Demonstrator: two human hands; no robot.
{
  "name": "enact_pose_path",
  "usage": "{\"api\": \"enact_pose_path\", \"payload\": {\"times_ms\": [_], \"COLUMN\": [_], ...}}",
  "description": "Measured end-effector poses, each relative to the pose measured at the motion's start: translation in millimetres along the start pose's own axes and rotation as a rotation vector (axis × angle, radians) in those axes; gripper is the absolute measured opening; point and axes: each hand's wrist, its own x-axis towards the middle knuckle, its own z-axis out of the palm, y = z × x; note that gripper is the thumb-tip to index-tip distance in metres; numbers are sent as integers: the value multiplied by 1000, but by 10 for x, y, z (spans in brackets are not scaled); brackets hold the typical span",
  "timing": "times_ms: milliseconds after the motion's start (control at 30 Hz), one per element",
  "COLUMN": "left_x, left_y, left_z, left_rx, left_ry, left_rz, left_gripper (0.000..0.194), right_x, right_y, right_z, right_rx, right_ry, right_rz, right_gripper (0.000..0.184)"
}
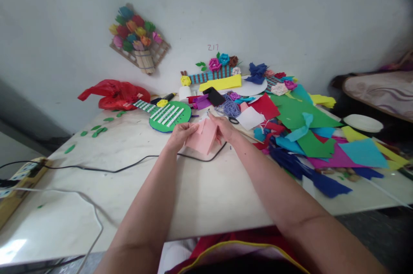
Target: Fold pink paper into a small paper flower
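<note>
Over the middle of the table, a folded sheet of light pink paper [202, 140] is held between both hands. My left hand [181, 135] pinches its left edge, with a smaller pink piece lying against the sheet near the thumb. On the other side, my right hand [225, 127] grips the top right edge; some of its fingers are hidden behind the paper. Black scissors [233, 120] lie just beyond my right hand. A green guitar-shaped cutout [171, 115] with white strips and a yellow paper flower rests beyond my left hand.
Coloured paper sheets [303, 112] cover the right side of the table. A red plastic bag [118, 94] sits at the back left, near green paper leaves [100, 131]. A black cable [112, 171] runs from a power strip [24, 179] to below my hands. Purple yarn [231, 107] lies behind.
</note>
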Motion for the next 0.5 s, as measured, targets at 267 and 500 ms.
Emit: {"api": "enact_pose_path", "payload": {"times_ms": [267,500], "left_x": [33,60], "left_y": [-36,-65], "left_z": [-47,-40], "left_rx": [17,-12], "left_ry": [96,69], "left_rz": [42,75], "left_gripper": [37,36], "right_x": [94,79], "right_y": [49,12], "right_z": [-5,27], "right_rx": [20,114], "right_ry": [161,158], "right_rz": [-41,-28], "right_gripper": [36,39]}}
